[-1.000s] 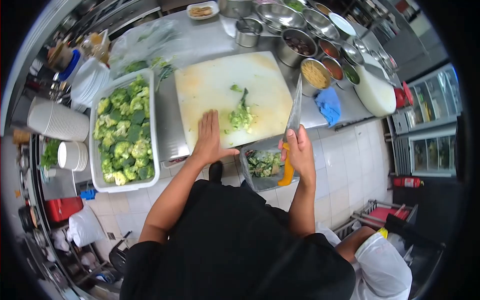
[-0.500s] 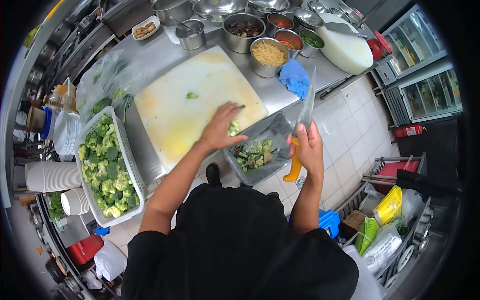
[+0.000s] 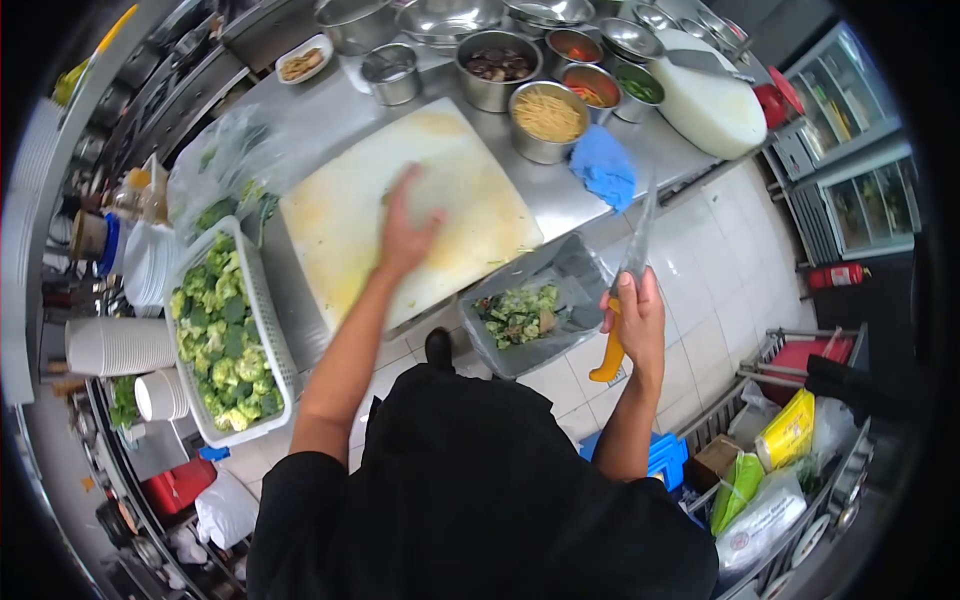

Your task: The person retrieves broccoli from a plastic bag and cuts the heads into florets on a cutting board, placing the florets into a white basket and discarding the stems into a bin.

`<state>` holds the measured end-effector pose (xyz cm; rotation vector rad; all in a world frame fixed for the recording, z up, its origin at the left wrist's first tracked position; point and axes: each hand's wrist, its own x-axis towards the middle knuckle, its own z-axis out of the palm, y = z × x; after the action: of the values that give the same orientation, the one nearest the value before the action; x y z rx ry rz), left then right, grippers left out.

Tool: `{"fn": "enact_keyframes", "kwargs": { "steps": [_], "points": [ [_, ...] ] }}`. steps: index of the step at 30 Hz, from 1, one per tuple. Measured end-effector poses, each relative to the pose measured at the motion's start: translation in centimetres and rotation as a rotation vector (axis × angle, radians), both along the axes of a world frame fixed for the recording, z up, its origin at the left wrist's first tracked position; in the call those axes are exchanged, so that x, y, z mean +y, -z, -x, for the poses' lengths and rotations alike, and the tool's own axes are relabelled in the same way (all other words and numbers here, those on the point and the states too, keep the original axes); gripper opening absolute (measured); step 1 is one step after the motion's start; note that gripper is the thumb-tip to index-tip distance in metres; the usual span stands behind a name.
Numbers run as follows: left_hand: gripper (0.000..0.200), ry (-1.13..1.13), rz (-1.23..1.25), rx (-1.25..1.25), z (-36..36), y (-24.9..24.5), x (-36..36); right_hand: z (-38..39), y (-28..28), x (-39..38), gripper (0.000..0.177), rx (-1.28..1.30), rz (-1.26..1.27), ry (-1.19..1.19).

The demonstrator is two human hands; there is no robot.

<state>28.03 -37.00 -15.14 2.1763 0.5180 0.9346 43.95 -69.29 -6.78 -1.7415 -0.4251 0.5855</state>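
My left hand is over the white cutting board, fingers stretched and apart, slightly blurred. A small green scrap is partly hidden by its fingers. My right hand is closed around the yellow handle of a kitchen knife, its blade pointing up and away, right of the board. Below the board's near edge stands a grey lined bin with broccoli trimmings in it. Left of the board, a white plastic basket is full of cut broccoli florets.
Steel pots with shredded yellow food, dark pieces and sliced peppers line the back. A blue cloth lies at the counter edge. A second board bears a cleaver. A plastic bag lies behind the basket.
My left hand has moved left and away from me across the board, off its near right edge. The pale green piece near that hand is gone from the board. The knife stays in my right hand.
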Motion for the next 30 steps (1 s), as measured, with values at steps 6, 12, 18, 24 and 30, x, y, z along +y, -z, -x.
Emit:
{"fn": "enact_keyframes", "kwargs": {
  "steps": [6, 12, 18, 24, 30],
  "points": [
    [0.073, -0.039, 0.079, 0.427, -0.5, 1.7, 4.5, -1.0, 1.0, -1.1, 0.024, 0.042, 0.046, -0.083],
    [0.061, 0.381, -0.004, 0.334, -6.6, 1.3, -3.6, -1.3, 0.0, -1.7, 0.024, 0.047, 0.048, -0.082],
    [0.065, 0.546, 0.160, 0.245, -7.1, 0.1, -9.2, -1.5, 0.2, -3.7, 0.024, 0.066, 0.050, -0.060],
    [0.055, 0.634, 0.206, 0.317, -7.0, 1.5, -14.3, -1.6, 1.4, -5.8, 0.024, 0.078, 0.021, 0.018],
    [0.040, 0.554, 0.312, 0.503, -4.8, 1.3, -14.6, -2.4, 3.0, -6.8, 0.024, 0.150, 0.031, -0.021]
  ]
}}
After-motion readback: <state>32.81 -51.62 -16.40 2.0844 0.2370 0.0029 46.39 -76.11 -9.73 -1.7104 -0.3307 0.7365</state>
